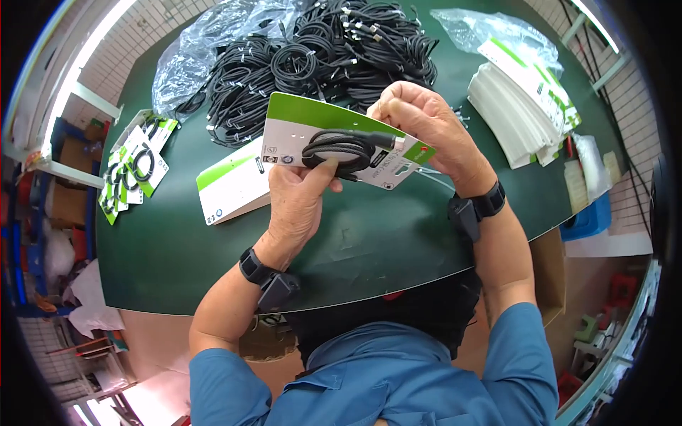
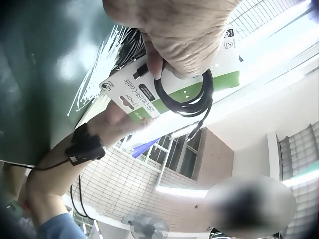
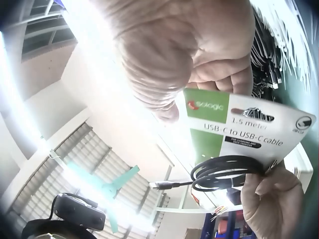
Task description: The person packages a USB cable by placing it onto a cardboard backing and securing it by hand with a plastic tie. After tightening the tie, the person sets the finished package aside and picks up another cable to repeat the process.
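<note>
My left hand [image 1: 295, 206] grips a white and green printed card [image 1: 288, 135], its thumb on a coiled black cable [image 1: 341, 151] lying against the card. In the right wrist view, the coil [image 3: 224, 172] hangs at the card's lower edge, with one plug sticking out. My right hand [image 1: 433, 128] is bent at the card's far right edge, thumb and fingertips close together. Whether those fingers pinch the card or a thin tie cannot be made out. The left wrist view shows the left hand [image 2: 174, 35] over the card and the coil [image 2: 182, 107].
A large heap of black cables [image 1: 312, 64] lies at the back, flanked by clear plastic bags [image 1: 181, 78]. Flat cards [image 1: 234, 184] lie behind the left hand. Carded cables [image 1: 135, 167] are piled at far left; a tall card stack [image 1: 511, 113] stands at right.
</note>
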